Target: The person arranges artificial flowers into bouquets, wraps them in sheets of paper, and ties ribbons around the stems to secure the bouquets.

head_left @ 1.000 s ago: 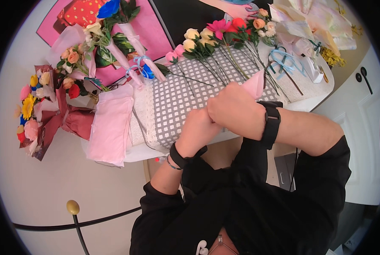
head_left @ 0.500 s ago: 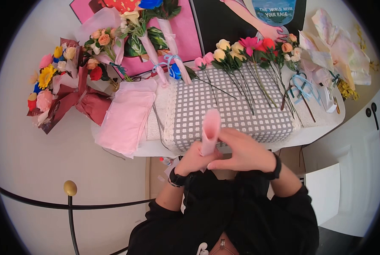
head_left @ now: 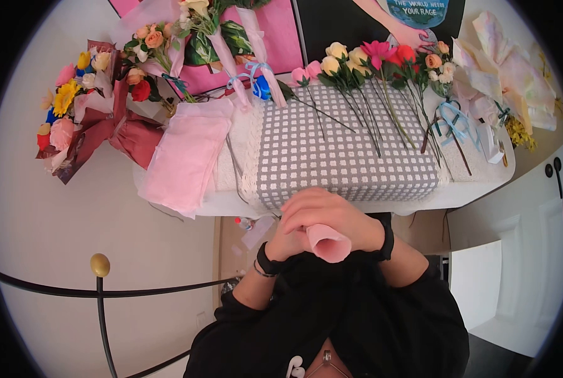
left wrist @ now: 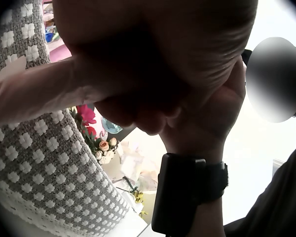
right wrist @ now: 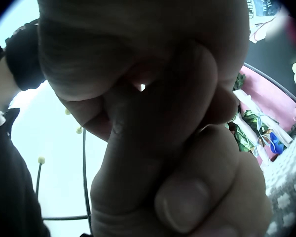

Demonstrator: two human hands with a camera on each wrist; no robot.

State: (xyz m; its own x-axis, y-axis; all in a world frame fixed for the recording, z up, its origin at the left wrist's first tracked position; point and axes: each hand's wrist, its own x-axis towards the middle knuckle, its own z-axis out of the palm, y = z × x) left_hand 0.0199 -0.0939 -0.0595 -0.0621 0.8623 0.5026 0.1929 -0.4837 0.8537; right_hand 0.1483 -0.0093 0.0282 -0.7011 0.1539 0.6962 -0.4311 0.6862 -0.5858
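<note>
A rolled tube of pink wrapping paper (head_left: 329, 244) is held in front of the torso, its open end tilted up toward the head camera. My left hand (head_left: 284, 244) grips it from the side, partly covered by the other hand. Over the top curls my right hand (head_left: 339, 216), fingers bent round the paper and lapping onto the left hand. In the left wrist view the paper tube (left wrist: 37, 91) sticks out of the curled fingers above the checked cloth. Fingers of both hands crowd together in the right wrist view, hiding the paper there.
A grey-and-white checked cloth (head_left: 350, 167) covers the table, with loose roses (head_left: 335, 66) at the back. Pink paper sheets (head_left: 187, 154) are stacked at the left, beside a bouquet in dark red paper (head_left: 114, 120). Blue ribbon (head_left: 454, 123) lies at the right.
The pink tube has swung from upright to tilted toward the body. My right hand has come from beside it to over it, and both hands are lower, away from the table.
</note>
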